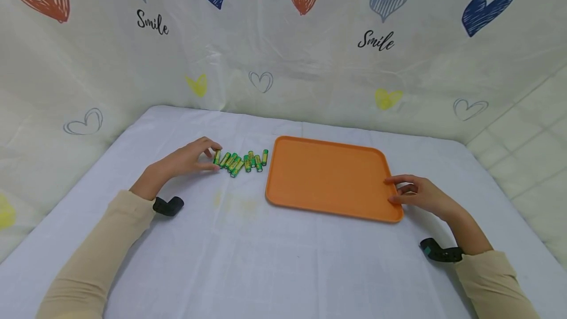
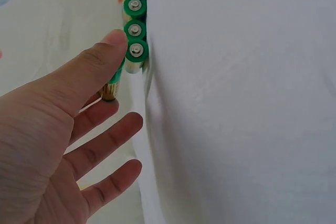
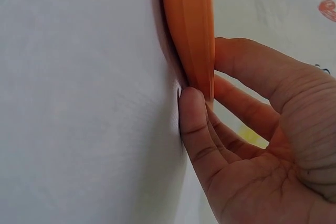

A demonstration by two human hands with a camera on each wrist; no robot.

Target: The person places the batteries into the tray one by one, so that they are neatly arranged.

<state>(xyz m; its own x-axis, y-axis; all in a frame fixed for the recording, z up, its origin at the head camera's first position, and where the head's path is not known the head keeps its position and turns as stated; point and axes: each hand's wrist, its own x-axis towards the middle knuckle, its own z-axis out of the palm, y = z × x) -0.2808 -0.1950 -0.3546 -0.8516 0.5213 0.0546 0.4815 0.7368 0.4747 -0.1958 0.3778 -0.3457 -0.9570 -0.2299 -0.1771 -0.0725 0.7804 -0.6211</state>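
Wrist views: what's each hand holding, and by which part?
Left hand: a battery, apparently by its ends; right hand: orange tray, by its right edge.

Batteries (image 1: 234, 164) are green and gold, tray (image 1: 328, 178) orange.

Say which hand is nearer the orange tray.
Right. The right hand grips the orange tray at its right edge; the left hand is apart, pinching a battery left of it.

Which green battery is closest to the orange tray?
In the head view, it's the rightmost battery, just left of the tray; all the other batteries are farther left.
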